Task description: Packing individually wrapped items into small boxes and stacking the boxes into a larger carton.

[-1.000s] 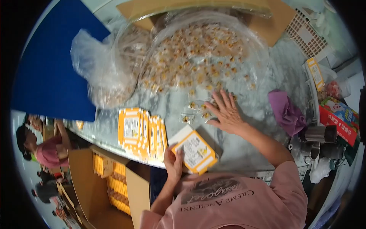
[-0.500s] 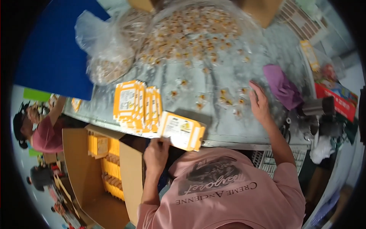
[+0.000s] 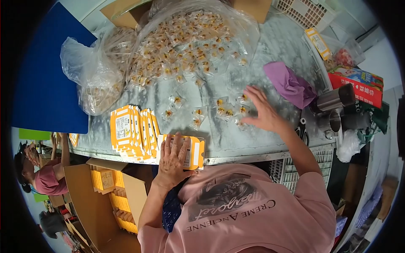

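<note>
My left hand [image 3: 173, 158] lies flat, fingers spread, on a yellow and white flat box [image 3: 195, 152] at the table's front edge. My right hand [image 3: 263, 111] hovers open over several small clear-wrapped sweets [image 3: 223, 110] scattered on the grey tabletop [image 3: 261, 46], its fingertips touching them. A row of the same yellow boxes [image 3: 130, 130] leans just left of my left hand. Behind, a big clear bag [image 3: 185, 38] spills a heap of the sweets.
A second clear bag [image 3: 97, 80] sits at the left by a blue board [image 3: 46, 76]. To the right are a purple cloth [image 3: 289, 84], metal cups [image 3: 333, 99] and a red carton [image 3: 356, 82]. An open cardboard box [image 3: 105, 189] with yellow packs stands below the table; another person [image 3: 42, 177] sits at the far left.
My right hand went right and came back toward the middle over loose sweets now nearer the front. My left hand moved from the box's edge onto its top.
</note>
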The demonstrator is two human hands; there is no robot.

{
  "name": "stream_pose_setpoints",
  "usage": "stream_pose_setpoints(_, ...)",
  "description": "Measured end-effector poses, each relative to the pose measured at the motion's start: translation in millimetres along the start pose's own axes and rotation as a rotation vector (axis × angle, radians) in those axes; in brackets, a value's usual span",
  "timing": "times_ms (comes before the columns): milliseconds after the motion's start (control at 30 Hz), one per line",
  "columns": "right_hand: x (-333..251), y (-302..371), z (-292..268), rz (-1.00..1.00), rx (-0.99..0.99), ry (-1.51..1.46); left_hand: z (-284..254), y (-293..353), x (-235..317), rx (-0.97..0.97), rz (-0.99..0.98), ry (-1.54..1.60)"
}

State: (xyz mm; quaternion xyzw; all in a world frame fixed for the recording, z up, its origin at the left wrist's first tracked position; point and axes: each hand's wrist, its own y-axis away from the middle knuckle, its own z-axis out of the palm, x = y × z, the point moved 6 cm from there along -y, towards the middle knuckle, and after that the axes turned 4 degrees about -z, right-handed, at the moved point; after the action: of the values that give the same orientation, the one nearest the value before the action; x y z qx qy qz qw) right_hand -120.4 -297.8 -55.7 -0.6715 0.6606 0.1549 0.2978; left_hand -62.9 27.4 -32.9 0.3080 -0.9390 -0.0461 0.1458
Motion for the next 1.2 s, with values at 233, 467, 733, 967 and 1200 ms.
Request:
stream_pose_setpoints(233,-2,7,34,-0.152,-0.086,0.132,-8,-4,10,0.159,-0.077,0.053)
stream_pose_setpoints(467,-40,-28,41,-0.141,-0.051,0.176,3,0,15,0.250,-0.152,0.100)
stream_pose_setpoints(733,-54,-40,64,-0.158,-0.236,0.207,7,23,2,0.248,-0.199,0.107)
stream_pose_setpoints(967,-107,-121,111,-0.424,-0.237,0.098,12,26,-1,0.240,-0.244,0.095)
stream_pose_setpoints(1200,-97,-126,147,-0.612,-0.388,0.176,18,32,-7,0.234,-0.307,0.101)
